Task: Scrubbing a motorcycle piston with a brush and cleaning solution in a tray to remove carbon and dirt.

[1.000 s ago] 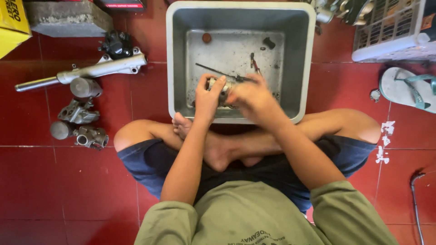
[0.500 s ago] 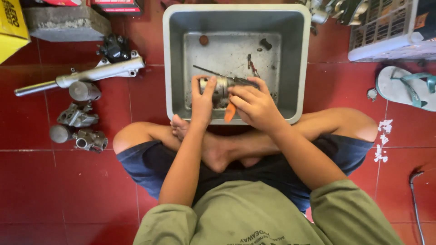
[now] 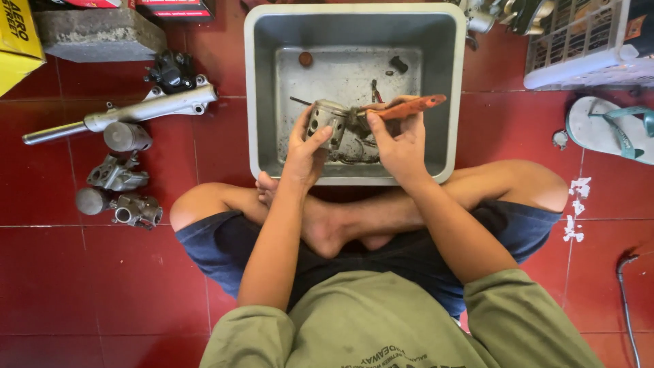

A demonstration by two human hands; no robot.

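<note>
A grey metal piston (image 3: 327, 119) is gripped in the left hand (image 3: 304, 151), the fingers curled around its skirt and the thumb laid along its near side, so that the hand is closed on it. The piston is held above the near half of a grey plastic tub (image 3: 255, 102), and half a second earlier it was held lower, closer to the tub's bottom; it has since been raised and turned so that its side holes face the camera. An orange-handled brush (image 3: 409, 107) is pinched in the right hand (image 3: 398, 143), fingers shut on the handle, with the handle pointing toward 3 o'clock. In the earlier frame the orange handle pointed down toward 6 o'clock, below the hands; it is now swung level and lifted clear, its working end set against the piston's right side.

At the tub's bottom, small dark parts are seen: a round brown piece (image 3: 306, 58) at 11 o'clock and a black piece (image 3: 398, 65) at 1 o'clock.

On the red tiled floor (image 3: 82, 286) at 9 o'clock of the tub, a metal fork tube (image 3: 122, 116) and several carburettor-like castings (image 3: 119, 174) are laid. A sandal (image 3: 610, 129) is seen at 3 o'clock. These are placed as they were before.
</note>
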